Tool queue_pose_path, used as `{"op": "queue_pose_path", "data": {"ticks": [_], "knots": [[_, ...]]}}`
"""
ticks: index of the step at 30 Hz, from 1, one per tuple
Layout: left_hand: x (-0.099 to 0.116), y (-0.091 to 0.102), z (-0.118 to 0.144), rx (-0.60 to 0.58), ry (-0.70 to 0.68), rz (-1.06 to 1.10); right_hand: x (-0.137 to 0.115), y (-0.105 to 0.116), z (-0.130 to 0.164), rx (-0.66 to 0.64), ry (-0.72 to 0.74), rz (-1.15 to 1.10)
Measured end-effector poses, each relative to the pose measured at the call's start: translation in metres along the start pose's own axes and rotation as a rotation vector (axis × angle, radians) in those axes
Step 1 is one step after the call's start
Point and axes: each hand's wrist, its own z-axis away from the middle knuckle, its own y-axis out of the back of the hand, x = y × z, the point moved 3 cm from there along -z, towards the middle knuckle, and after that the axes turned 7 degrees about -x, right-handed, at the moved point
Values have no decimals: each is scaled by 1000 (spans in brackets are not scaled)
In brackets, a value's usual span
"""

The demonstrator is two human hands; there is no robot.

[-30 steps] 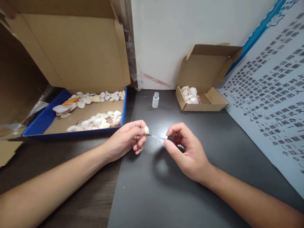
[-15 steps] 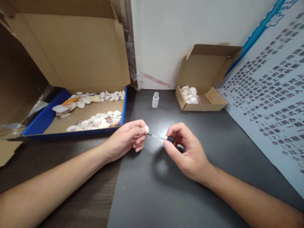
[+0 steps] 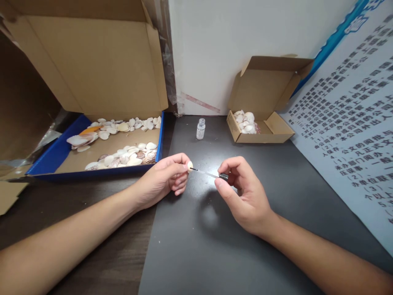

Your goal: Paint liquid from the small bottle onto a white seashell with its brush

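Between the thumb and fingers of my left hand (image 3: pixel 170 175) is a small white seashell (image 3: pixel 190 166), partly hidden by the fingertips. My right hand (image 3: pixel 242 192) pinches the black cap of a brush applicator (image 3: pixel 223 177). Its thin clear stem points left, and the dark brush tip lies against or just in front of the shell. Behind the hands, an uncapped small glass bottle (image 3: pixel 200 129) with a white label stands upright on the dark grey mat (image 3: pixel 190 250).
At the left lies an open blue cardboard box (image 3: pixel 55 145) with rows of shells and an orange item. A smaller open cardboard box (image 3: pixel 264 138) at the back right holds white shells. A printed sheet (image 3: pixel 353 123) slopes along the right side, and a white panel (image 3: pixel 215 53) stands behind.
My right hand has shifted slightly up and right. The brush tip has risen from the shell's lower edge to its face. My left hand stays nearly still.
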Motion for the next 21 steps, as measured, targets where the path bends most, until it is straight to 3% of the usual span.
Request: {"op": "queue_pose_path", "data": {"ticks": [21], "knots": [[-2,1,0,-15,32,-38,1,1,1,28,34,12]]}}
